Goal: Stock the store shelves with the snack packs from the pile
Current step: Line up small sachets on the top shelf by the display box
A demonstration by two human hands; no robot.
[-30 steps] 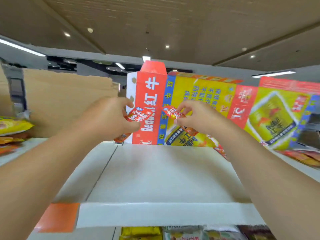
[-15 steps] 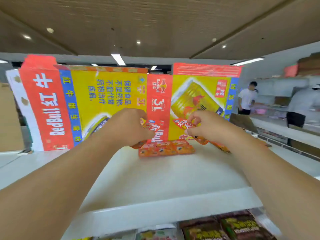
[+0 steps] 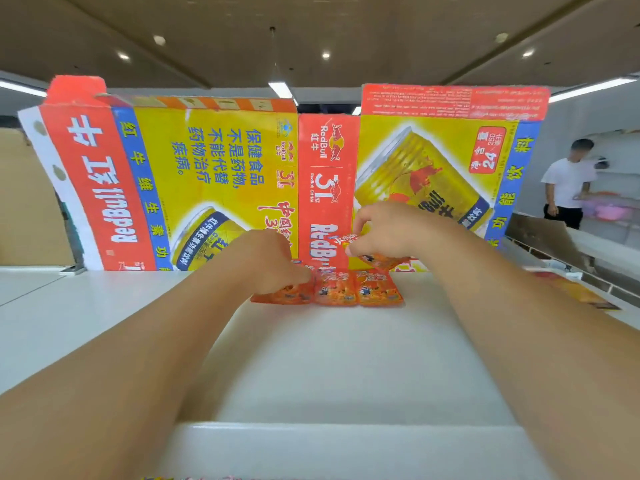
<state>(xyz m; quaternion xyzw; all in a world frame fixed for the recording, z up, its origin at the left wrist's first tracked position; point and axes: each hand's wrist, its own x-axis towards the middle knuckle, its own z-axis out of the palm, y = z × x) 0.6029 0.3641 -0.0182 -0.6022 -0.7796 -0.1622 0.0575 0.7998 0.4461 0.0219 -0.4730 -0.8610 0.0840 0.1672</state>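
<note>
Three small orange-red snack packs (image 3: 335, 292) lie side by side on the white top shelf (image 3: 339, 358), close to the flattened Red Bull carton behind them. My left hand (image 3: 268, 263) rests on the leftmost pack (image 3: 285, 295), fingers curled down over its top edge. Just above the row, my right hand (image 3: 384, 233) pinches another red snack pack (image 3: 375, 259), held tilted over the rightmost pack.
A flattened red and yellow Red Bull carton (image 3: 242, 181) stands upright as a back wall along the shelf. Brown cardboard (image 3: 27, 209) stands at the left. A person in a white shirt (image 3: 568, 181) stands at another shelf on the far right.
My view has shifted right and closer to the shelf. My left hand has come down onto the row of packs; my right hand has lowered its pack toward the row.
</note>
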